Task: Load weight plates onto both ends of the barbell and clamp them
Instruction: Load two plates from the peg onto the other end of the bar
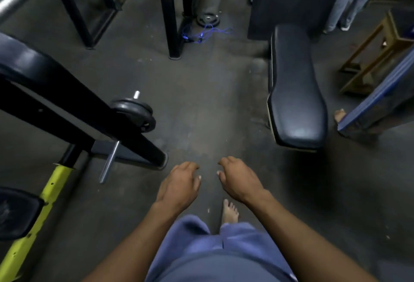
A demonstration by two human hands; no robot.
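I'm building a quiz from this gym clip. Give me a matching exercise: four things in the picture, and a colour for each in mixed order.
Things:
1. cord
2. bench pad
3. stool
4. slanted frame tube

Colours:
A. yellow
B. brown wood
C. blue
D. black

Pairs: 1-C, 2-D, 3-B, 4-A

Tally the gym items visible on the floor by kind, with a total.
Padded benches: 1
Stacks of weight plates on a bar: 1
Loose weight plates by the far posts: 1
Blue cords: 1
Wooden stools: 1
Total: 5
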